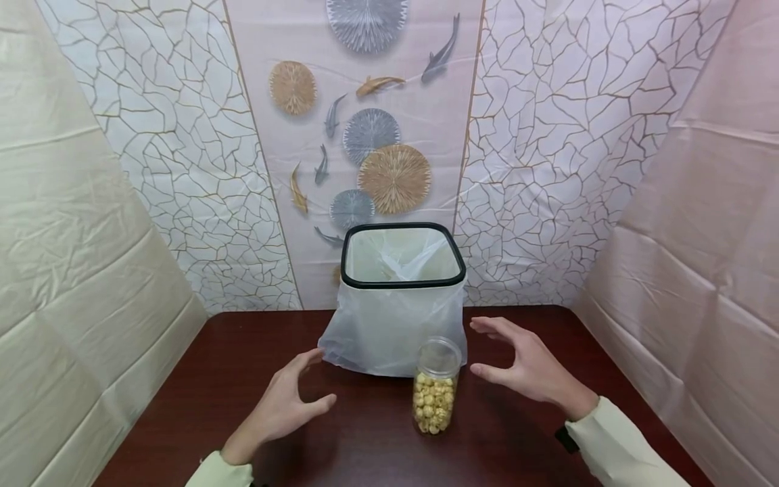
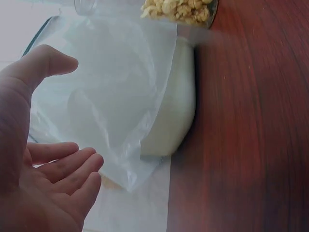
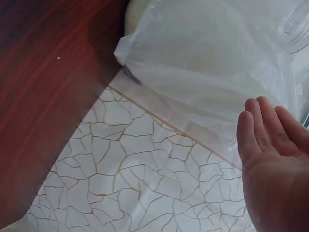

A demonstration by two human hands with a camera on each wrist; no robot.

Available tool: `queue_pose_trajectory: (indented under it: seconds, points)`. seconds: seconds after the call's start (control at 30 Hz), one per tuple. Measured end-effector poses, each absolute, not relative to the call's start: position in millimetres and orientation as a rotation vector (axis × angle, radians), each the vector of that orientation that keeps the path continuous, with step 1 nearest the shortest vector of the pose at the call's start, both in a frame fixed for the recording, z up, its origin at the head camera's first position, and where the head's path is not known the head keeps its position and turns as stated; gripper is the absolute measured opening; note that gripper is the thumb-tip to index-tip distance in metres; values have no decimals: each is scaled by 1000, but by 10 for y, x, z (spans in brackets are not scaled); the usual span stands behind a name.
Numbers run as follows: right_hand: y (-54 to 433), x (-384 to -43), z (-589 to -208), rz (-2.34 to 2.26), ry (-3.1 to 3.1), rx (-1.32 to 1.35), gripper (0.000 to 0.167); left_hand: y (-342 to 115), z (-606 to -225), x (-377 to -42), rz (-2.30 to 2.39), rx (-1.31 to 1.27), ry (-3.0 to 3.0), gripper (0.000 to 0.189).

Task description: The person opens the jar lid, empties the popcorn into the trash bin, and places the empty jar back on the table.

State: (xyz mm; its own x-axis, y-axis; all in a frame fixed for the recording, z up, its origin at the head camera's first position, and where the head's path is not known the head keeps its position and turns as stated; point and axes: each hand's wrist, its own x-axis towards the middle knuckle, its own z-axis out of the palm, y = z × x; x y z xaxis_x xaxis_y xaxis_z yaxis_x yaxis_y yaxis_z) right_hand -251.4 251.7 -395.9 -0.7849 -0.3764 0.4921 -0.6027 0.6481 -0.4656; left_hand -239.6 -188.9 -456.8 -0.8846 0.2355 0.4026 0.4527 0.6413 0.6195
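Note:
A white bin [image 1: 402, 325] with a black rim stands at the back of the table, a translucent plastic bag [image 1: 349, 338] lining it and draping over its outside. In front of it stands a clear jar [image 1: 437, 385] with a clear lid, holding caramel popcorn [image 1: 433, 404]. My left hand [image 1: 280, 402] hovers left of the jar, thumb and fingers spread apart, holding nothing. To the jar's right is my right hand [image 1: 529, 365], its fingers extended toward the bin and also bare. In the left wrist view the popcorn [image 2: 178, 9] shows at the top edge, beyond the bag [image 2: 106, 87].
The dark red wooden table [image 1: 201, 392] reaches back to a patterned cloth wall [image 1: 523, 169]. Pale cloth panels close in the left and right sides. A tiny light crumb [image 3: 58, 58] lies on the table in the right wrist view.

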Motion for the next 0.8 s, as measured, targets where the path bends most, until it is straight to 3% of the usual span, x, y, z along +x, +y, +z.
queue_pose_trajectory:
  seconds: [0.8]
  points:
    - [2173, -2561, -3931, 882, -2497, 997, 77, -1059, -4756, -2467, -1599, -795, -2481, 79]
